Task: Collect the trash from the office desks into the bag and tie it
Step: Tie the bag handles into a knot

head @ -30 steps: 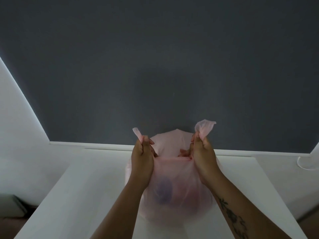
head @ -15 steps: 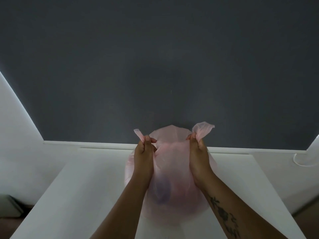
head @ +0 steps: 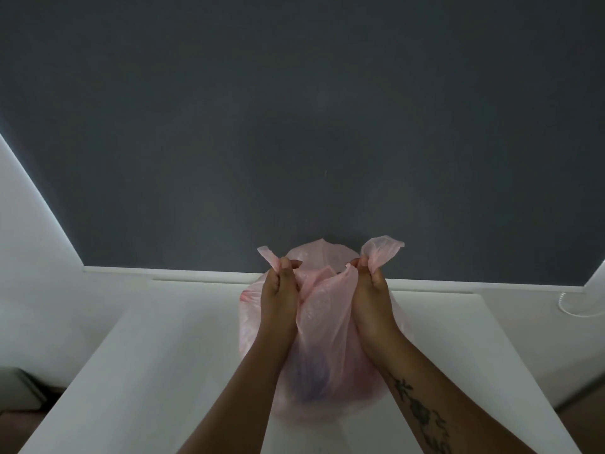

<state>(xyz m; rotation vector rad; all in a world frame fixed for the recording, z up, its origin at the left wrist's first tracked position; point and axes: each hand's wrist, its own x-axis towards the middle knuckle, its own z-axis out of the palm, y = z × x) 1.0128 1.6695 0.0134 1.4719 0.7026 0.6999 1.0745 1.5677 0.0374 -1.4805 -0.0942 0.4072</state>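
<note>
One dark grey wall (head: 294,126) rises behind the pink bag (head: 327,339), and one white desk (head: 147,371) lies under it, the bag standing upright towards the far edge. Two hands hold the bag's top, fingers curled tight: the left hand (head: 278,296) grips the left ear (head: 268,255) at the bag's upper left, the right hand (head: 371,290) grips the right ear (head: 381,252) at its upper right. One dark purplish lump (head: 311,378) shows low inside the bag

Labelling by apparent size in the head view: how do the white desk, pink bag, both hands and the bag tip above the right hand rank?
1. white desk
2. pink bag
3. left hand and right hand, alike
4. bag tip, smallest
</note>
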